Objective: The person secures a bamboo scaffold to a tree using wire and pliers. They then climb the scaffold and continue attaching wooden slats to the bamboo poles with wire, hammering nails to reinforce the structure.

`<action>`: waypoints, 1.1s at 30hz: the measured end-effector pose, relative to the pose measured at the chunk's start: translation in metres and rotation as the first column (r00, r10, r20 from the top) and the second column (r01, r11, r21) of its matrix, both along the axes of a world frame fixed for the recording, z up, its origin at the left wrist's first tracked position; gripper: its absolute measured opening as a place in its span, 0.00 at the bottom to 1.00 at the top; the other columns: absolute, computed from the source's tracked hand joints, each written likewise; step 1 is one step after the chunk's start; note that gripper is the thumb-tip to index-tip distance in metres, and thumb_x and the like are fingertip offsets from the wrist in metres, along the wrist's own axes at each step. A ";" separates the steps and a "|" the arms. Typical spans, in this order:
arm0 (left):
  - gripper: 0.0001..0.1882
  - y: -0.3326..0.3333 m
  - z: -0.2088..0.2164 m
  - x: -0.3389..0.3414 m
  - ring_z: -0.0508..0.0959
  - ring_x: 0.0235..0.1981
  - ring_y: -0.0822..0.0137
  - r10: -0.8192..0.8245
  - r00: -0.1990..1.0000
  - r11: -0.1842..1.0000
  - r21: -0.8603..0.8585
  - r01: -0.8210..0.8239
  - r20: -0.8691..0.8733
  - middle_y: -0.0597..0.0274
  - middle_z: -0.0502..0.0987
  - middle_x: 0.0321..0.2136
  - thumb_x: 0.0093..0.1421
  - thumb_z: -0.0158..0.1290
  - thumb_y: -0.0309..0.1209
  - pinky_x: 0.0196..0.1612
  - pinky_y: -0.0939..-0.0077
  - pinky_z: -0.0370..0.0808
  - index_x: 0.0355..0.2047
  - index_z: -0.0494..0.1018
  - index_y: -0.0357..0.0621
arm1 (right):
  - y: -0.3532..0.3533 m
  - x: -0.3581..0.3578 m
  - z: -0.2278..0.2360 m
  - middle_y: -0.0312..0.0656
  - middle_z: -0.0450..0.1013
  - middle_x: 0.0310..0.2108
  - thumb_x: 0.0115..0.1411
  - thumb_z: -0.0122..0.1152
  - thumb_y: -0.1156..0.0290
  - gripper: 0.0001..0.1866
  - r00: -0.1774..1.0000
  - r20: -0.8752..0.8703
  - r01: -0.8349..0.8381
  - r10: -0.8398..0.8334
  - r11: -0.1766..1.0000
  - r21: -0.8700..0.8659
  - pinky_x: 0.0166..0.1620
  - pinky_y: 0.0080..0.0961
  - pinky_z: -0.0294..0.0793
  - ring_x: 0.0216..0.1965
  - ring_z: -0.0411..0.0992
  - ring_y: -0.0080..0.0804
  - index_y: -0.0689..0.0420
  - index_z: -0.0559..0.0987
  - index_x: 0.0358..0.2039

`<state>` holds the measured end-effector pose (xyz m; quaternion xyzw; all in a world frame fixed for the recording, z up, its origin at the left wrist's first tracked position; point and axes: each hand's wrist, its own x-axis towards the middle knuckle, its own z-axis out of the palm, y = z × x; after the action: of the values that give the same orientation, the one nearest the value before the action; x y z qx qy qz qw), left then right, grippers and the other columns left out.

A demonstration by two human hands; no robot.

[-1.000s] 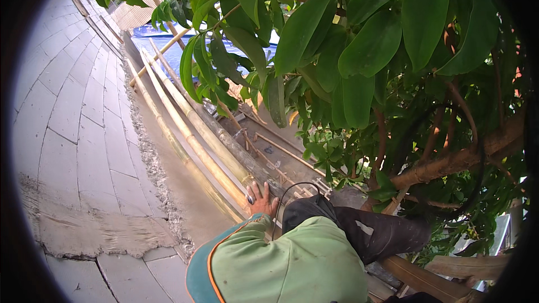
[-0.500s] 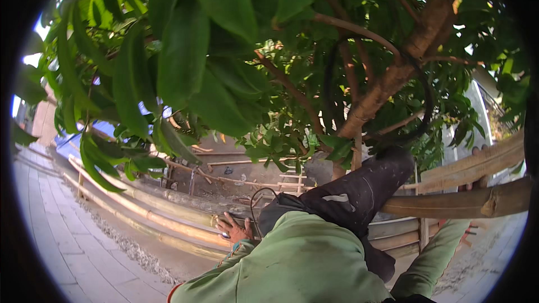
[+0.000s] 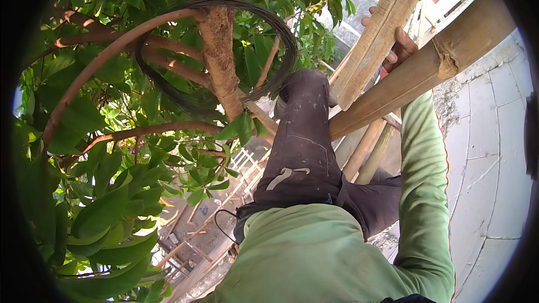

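My right hand (image 3: 402,49) is closed round a flat length of split bamboo (image 3: 377,39), with fingertips showing at its far edge. That piece slants up and away beside a thick bamboo pole (image 3: 407,91), which passes just in front of the hand and over the wrist. Of my left hand (image 3: 232,253), only a small patch shows at the left side of my green shirt; its fingers are hidden. My raised knee (image 3: 306,87), in dark trousers, is close to the near end of the split bamboo.
A coil of black wire (image 3: 289,45) hangs around a tree trunk (image 3: 220,50). Leafy branches (image 3: 112,213) fill the left side. Far below on the left lie bamboo rails (image 3: 247,174) and ground. Grey paving (image 3: 488,151) stretches along the right.
My view has swung to the right. The right hand, hardly visible before, now shows gripping the split bamboo. My left hand, earlier resting on the bamboo rails, is almost out of sight.
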<state>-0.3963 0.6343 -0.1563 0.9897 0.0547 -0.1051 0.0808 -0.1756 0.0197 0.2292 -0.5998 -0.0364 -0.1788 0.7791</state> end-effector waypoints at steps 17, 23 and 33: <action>0.46 0.019 0.000 0.031 0.50 0.70 0.42 -0.134 0.990 0.991 -0.002 0.134 -0.051 0.48 0.53 0.68 0.56 0.61 0.49 0.68 0.31 0.47 0.72 0.53 0.55 | -0.041 0.008 -0.005 0.53 0.67 0.65 0.73 0.51 0.57 0.37 0.926 -0.101 -0.367 0.363 0.929 -0.032 0.46 0.18 0.80 0.19 0.65 0.07 0.65 0.52 0.73; 0.45 0.024 0.000 0.037 0.52 0.69 0.43 -0.150 0.987 0.989 0.000 0.151 -0.055 0.48 0.56 0.66 0.55 0.61 0.48 0.68 0.32 0.48 0.70 0.56 0.55 | -0.033 0.008 -0.006 0.54 0.68 0.65 0.73 0.50 0.55 0.37 0.941 -0.101 -0.326 0.322 0.945 -0.026 0.44 0.17 0.79 0.20 0.65 0.07 0.65 0.53 0.72; 0.42 0.031 0.001 0.040 0.55 0.67 0.44 -0.205 0.977 0.979 -0.005 0.205 -0.056 0.48 0.59 0.63 0.55 0.60 0.46 0.68 0.33 0.49 0.68 0.59 0.54 | -0.025 0.004 -0.001 0.53 0.70 0.64 0.71 0.53 0.54 0.39 0.926 -0.168 -0.343 0.339 0.939 0.003 0.38 0.13 0.79 0.19 0.65 0.07 0.65 0.54 0.72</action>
<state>-0.3565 0.6656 -0.1550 0.9867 -0.0452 -0.1407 0.0674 -0.1717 -0.0053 0.2287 -0.6073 -0.0773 0.0103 0.7907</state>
